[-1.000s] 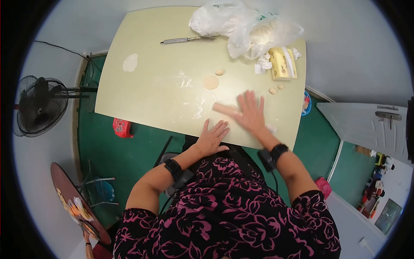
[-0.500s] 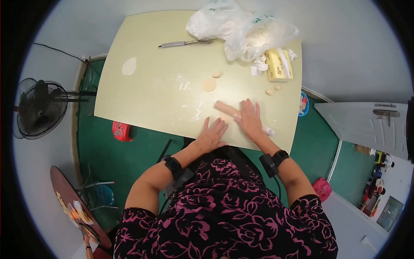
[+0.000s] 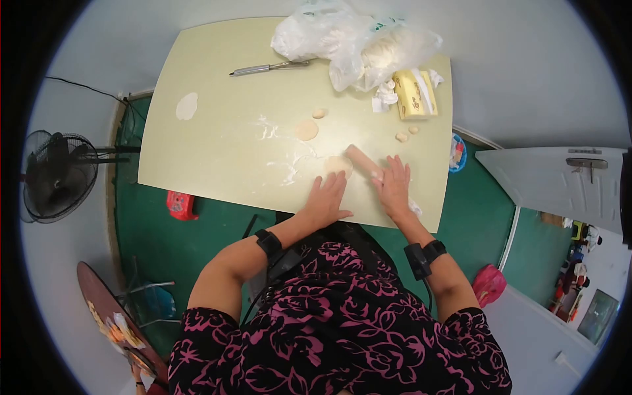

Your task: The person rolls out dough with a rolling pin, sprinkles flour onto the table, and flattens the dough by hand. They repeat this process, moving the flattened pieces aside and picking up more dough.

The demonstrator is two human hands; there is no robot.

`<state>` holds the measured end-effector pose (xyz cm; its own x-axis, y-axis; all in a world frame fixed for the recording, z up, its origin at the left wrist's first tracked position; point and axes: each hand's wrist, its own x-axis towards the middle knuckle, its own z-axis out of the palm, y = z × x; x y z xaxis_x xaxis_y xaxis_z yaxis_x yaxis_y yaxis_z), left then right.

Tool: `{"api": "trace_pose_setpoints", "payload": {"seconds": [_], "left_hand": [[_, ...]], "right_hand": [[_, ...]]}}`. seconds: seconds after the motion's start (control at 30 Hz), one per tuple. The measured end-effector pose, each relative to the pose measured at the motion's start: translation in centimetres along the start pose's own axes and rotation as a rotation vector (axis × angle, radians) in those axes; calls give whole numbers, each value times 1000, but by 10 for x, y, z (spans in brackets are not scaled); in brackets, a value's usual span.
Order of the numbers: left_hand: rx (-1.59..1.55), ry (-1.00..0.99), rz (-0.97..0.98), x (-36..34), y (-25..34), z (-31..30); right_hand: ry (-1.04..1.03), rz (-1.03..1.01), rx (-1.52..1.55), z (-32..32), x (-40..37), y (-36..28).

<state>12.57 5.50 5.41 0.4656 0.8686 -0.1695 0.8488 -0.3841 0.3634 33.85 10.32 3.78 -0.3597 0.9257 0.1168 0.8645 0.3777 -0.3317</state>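
My right hand [image 3: 394,187] lies flat on the near end of a short wooden rolling pin [image 3: 362,159], which rests across a flattened dough round [image 3: 337,165] on the pale yellow table [image 3: 217,145]. My left hand [image 3: 325,199] is pressed flat on the table, its fingertips at the near edge of that round. Further back lie another flat dough disc [image 3: 307,130] and a small dough ball [image 3: 319,113]. Flour is smeared around them.
A white plastic bag holding dough [image 3: 359,43], a yellow packet [image 3: 414,93], crumpled tissue [image 3: 384,97] and two small dough balls [image 3: 405,134] sit at the back right. A metal knife [image 3: 266,67] lies at the back, a flat dough round [image 3: 187,106] at the left. A fan [image 3: 56,174] stands left.
My right hand has drawn back toward me with the rolling pin, from reaching out over it to resting on its near end. My left hand has slid forward to the dough round.
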Motion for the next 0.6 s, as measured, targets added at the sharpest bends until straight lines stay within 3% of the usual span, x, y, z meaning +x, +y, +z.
{"api": "trace_pose_setpoints", "payload": {"seconds": [0.3, 0.4, 0.6], "left_hand": [[-19, 0, 44, -21, -5, 5], [86, -2, 64, -22, -7, 7], [1, -36, 104, -21, -14, 1]], "right_hand": [[-145, -313, -84, 27, 13, -20], [-61, -101, -133, 11, 54, -11], [-241, -225, -100, 20, 6, -28]]}}
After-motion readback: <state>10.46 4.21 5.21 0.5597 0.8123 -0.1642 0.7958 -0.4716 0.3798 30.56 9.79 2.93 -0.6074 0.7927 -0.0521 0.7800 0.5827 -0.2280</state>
